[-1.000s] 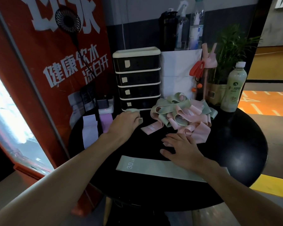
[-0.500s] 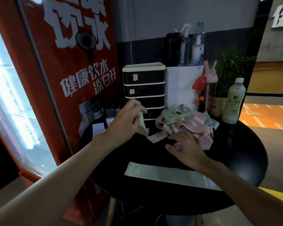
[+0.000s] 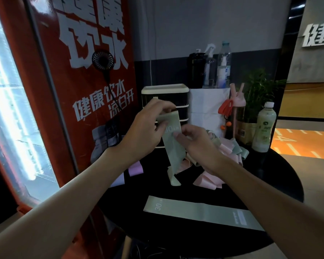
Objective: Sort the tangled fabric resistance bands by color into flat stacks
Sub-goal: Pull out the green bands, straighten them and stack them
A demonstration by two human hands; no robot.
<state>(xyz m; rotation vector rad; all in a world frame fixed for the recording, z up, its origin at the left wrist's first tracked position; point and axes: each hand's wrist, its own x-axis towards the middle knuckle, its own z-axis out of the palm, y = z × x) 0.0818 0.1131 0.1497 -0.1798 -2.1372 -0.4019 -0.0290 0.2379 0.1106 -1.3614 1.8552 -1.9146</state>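
My left hand (image 3: 144, 131) pinches the top of a sage green band (image 3: 173, 152) marked 30, lifted above the round black table (image 3: 269, 176). The band hangs down with its lower end near the tabletop. My right hand (image 3: 196, 144) holds the same band just below the left, fingers curled on its edge. Behind my right hand lies the tangled pile of pink and green bands (image 3: 230, 148). One green band (image 3: 200, 212) lies flat at the table's front. A purple band (image 3: 136, 169) and a pale lilac band (image 3: 118, 181) lie flat at the left.
A black drawer unit (image 3: 181, 98) and a white box (image 3: 208, 103) stand at the table's back. A pale bottle (image 3: 264, 128), a pink bottle with orange scissors (image 3: 236, 103) and a potted plant (image 3: 258, 94) stand at the back right. A red cooler (image 3: 64, 90) borders the left.
My left hand has raised the green band up out of the pile. My right hand has left the tabletop and taken hold of the band. The camera has tilted upward.
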